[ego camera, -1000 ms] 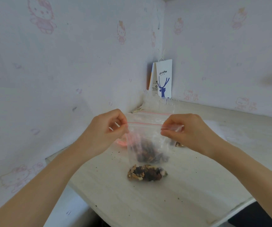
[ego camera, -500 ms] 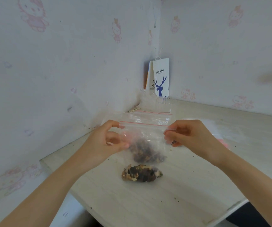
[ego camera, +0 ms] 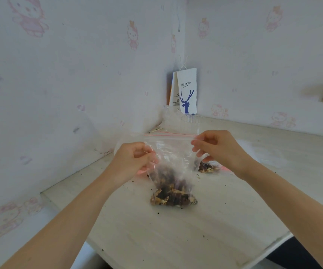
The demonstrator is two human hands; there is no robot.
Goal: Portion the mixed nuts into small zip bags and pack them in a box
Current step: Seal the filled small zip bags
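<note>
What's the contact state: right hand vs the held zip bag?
Touching. Head view: the right hand pinches the zip bag at its upper right edge.

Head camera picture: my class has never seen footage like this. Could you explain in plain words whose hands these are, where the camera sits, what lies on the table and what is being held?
No machine here: these are a person's two bare hands, filmed by one wide-angle camera worn on the head, looking forward and down. That is why both forearms reach in from the bottom. The left hand and right hand each pinch one side of a clear zip bag with mixed nuts in its bottom. It hangs over a pale table. Just below it lies a filled bag of nuts; whether the two touch is unclear. Another heap of nuts lies behind the right hand. A paper coffee bag stands in the corner, and crumbs dot the table.
</note>
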